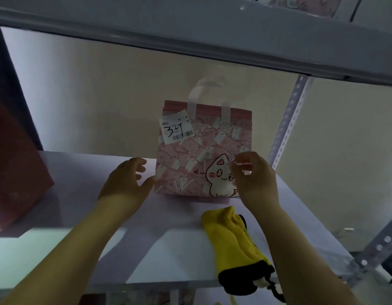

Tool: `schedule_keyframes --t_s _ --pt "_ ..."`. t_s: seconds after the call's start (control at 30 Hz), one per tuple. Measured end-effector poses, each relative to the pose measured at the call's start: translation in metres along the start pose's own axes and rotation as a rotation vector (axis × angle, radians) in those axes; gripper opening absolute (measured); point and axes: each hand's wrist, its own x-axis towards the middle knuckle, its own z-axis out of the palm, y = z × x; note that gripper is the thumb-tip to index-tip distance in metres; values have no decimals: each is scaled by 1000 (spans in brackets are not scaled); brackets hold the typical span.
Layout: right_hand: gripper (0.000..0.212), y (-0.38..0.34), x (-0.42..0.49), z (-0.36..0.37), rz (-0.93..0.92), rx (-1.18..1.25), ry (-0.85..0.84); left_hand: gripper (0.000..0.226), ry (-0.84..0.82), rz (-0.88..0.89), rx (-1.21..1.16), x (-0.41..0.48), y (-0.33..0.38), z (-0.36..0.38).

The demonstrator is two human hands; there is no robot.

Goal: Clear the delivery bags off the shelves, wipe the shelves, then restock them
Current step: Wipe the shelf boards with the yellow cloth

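Judging from how the shelf lies, the job is somewhere in its middle. The white shelf board (80, 172) is mostly bare, and a yellow plush cleaning cloth with a black cuff (232, 241) lies at its front right edge with no hand on it, which suggests wiping is either just due or just done. One pink non-woven delivery bag printed with a white cartoon cat (203, 150) stands upright toward the back of the board, near the pale wall. Its pale loop handles (209, 91) are raised, and a white paper label with a handwritten 34 (176, 128) is stuck at its upper left corner. A dark red bag (16, 168) stands at the far left of the same board. Whether the pink bag is the last to come off or the first to go back cannot be told from this view, so either clearing or restocking remains to finish. The left hand (124, 181) sits just beside the bag's lower left corner with its fingers spread and relaxed. Its thumb (150, 181) reaches the bag's edge and seems to touch it, and the hand holds nothing. The right hand (254, 177) is in front of the bag's lower right, over the cat print. Its fingers (241, 164) are loosely curled toward the thumb with a narrow gap, but motion blur hides whether they pinch the bag's face or only hover before it.
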Motion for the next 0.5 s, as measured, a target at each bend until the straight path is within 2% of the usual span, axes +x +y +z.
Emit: schedule_keyframes --t_s 0.03,0.13,0.3,0.5 --pt "3 -8 -3 1 -23 26 -41 41 13 -8 12 -7 -1 -6" --pt "8 -26 -12 9 -79 49 -195 30 78 -9 8 -33 -10 -26" --pt "5 -52 -32 37 -136 -34 -479 18 137 -51 48 -78 -34 -70" --pt "23 -92 -61 84 -224 20 -741 13 192 -153 191 -116 -75 -130"
